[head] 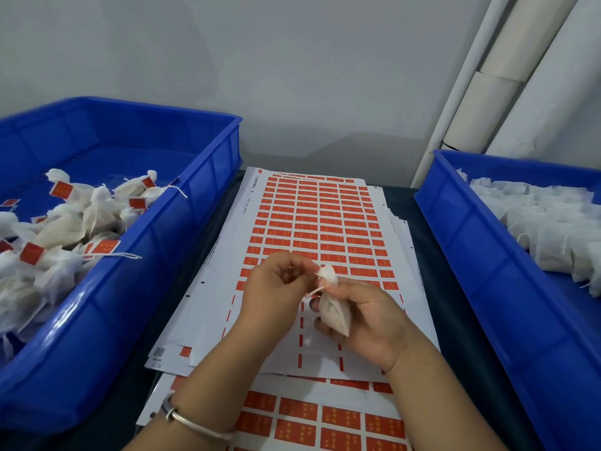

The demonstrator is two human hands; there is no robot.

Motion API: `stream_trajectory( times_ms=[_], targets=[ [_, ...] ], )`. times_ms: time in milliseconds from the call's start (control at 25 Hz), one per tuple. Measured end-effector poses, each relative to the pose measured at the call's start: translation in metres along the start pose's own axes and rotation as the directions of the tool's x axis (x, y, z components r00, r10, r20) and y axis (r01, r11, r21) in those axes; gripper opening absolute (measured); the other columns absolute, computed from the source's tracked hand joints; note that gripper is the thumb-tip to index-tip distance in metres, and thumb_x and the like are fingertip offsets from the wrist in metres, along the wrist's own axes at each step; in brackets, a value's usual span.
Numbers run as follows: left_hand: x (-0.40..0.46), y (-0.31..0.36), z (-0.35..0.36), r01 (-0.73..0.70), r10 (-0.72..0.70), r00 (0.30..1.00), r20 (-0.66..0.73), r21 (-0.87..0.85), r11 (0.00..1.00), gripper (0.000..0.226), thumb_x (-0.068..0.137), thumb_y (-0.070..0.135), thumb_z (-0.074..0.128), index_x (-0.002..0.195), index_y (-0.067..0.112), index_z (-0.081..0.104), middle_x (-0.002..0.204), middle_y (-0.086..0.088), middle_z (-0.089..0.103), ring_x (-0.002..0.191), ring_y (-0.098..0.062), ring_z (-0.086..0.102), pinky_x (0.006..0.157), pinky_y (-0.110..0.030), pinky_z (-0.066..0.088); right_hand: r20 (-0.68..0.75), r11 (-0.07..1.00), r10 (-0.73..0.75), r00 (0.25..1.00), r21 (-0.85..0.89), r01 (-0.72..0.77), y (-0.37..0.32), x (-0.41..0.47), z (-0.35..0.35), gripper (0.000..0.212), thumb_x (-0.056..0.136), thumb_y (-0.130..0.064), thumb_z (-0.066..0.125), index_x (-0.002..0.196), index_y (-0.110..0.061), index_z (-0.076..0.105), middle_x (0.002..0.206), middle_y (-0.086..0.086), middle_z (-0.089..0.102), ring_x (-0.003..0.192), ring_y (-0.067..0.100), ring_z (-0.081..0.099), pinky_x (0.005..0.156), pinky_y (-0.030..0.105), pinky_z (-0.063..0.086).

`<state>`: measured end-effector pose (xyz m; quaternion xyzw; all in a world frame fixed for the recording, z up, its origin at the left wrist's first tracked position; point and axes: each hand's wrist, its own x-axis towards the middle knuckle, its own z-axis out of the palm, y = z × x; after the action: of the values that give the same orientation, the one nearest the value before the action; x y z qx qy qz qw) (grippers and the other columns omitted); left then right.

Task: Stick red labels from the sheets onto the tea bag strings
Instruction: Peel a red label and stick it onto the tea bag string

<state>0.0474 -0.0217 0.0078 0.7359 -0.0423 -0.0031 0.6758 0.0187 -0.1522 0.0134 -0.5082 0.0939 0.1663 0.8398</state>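
A white tea bag (335, 309) is held upright in my right hand (367, 320) above the label sheets. My left hand (276, 291) pinches the bag's string (313, 291) near the tied top. Whether a label is between the fingers is hidden. Under both hands lies a stack of white sheets with rows of red labels (318, 222); the near rows of the top sheet are peeled off. Another label sheet (312, 415) lies closer to me.
A blue bin (182, 222) on the left holds several tea bags with red labels (61, 222). A blue bin (481, 255) on the right holds unlabelled white tea bags (553, 222). White pipes (487, 92) stand against the wall behind it.
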Motion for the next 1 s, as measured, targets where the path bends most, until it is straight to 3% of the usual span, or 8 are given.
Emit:
stream_trajectory(
  times_ms=[80,200,320,400,600,760,840,1000],
  targets=[
    [-0.003,0.001,0.000,-0.109,0.105,0.994,0.034,0.151,0.983,0.038,0.086,0.005,0.062,0.077,0.042,0.063,0.083,0.022,0.064,0.081,0.002,0.063,0.062,-0.002,0.045,0.004,1.000,-0.016,1.000,0.016,0.016,-0.001,0.001,-0.002,0.019,0.067,-0.017,0.067,0.081,-0.022,0.078,0.081,0.003,0.069,0.077,0.018,0.060,0.058,0.029,0.052],
    [-0.005,0.000,-0.005,-0.210,0.183,0.967,0.177,0.146,0.967,0.045,0.086,0.004,0.059,0.089,0.049,0.061,0.096,0.029,0.061,0.095,0.008,0.058,0.072,-0.004,0.046,-0.035,0.999,-0.038,0.999,0.015,0.039,-0.002,0.004,-0.005,0.020,0.066,-0.020,0.070,0.085,-0.019,0.076,0.086,0.006,0.064,0.078,0.018,0.058,0.057,0.028,0.050],
    [-0.006,0.003,-0.005,-0.263,0.203,0.946,0.254,0.228,0.937,0.027,0.080,0.034,0.070,0.098,0.051,0.059,0.099,0.039,0.053,0.098,0.016,0.052,0.071,0.000,0.043,-0.087,0.997,-0.070,0.994,-0.047,0.066,-0.002,0.004,-0.008,0.021,0.067,-0.025,0.069,0.086,-0.020,0.077,0.089,0.005,0.068,0.091,0.022,0.058,0.066,0.029,0.052],
    [-0.004,0.002,-0.004,-0.296,0.235,0.949,0.210,0.334,0.895,0.031,0.072,0.049,0.066,0.103,0.045,0.062,0.092,0.040,0.050,0.091,0.018,0.052,0.068,0.002,0.041,-0.105,0.996,-0.075,0.992,-0.065,0.068,-0.002,0.005,-0.008,0.014,0.077,-0.023,0.067,0.087,-0.020,0.077,0.086,0.003,0.071,0.090,0.021,0.060,0.063,0.028,0.052],
    [0.003,-0.001,-0.007,-0.242,0.230,0.970,0.078,0.374,0.895,0.035,0.071,0.047,0.058,0.098,0.029,0.073,0.076,0.034,0.056,0.080,0.009,0.057,0.060,-0.003,0.043,-0.125,0.995,-0.078,0.989,-0.076,0.069,-0.002,0.004,-0.004,0.019,0.087,-0.017,0.061,0.082,-0.026,0.077,0.079,-0.003,0.070,0.083,0.018,0.056,0.055,0.024,0.050],
    [0.007,-0.004,-0.010,-0.281,0.300,0.951,0.069,0.591,0.756,0.019,0.085,0.032,0.061,0.100,0.025,0.070,0.080,0.026,0.050,0.072,0.002,0.051,0.067,-0.005,0.034,-0.132,0.993,-0.043,0.990,-0.112,0.028,-0.005,0.004,-0.008,0.014,0.086,-0.016,0.063,0.094,-0.018,0.074,0.074,-0.001,0.067,0.074,0.014,0.058,0.055,0.024,0.049],
    [0.011,-0.003,-0.016,-0.246,0.322,0.947,-0.001,0.643,0.726,0.023,0.086,0.034,0.058,0.105,0.025,0.068,0.089,0.022,0.050,0.076,-0.001,0.050,0.070,-0.007,0.034,-0.109,0.996,-0.010,0.994,-0.094,0.000,-0.009,0.003,-0.012,0.021,0.087,-0.013,0.061,0.107,-0.014,0.067,0.084,0.002,0.071,0.066,0.011,0.063,0.056,0.024,0.051],
    [0.012,0.007,-0.024,-0.199,0.360,0.921,-0.150,0.615,0.763,0.027,0.085,0.033,0.056,0.107,0.021,0.067,0.094,0.018,0.050,0.083,-0.004,0.050,0.072,-0.006,0.033,-0.003,0.981,0.007,1.000,-0.194,-0.008,-0.018,-0.005,-0.016,0.023,0.087,-0.010,0.059,0.095,-0.024,0.076,0.101,-0.002,0.072,0.072,0.013,0.067,0.068,0.026,0.055]
  ],
)
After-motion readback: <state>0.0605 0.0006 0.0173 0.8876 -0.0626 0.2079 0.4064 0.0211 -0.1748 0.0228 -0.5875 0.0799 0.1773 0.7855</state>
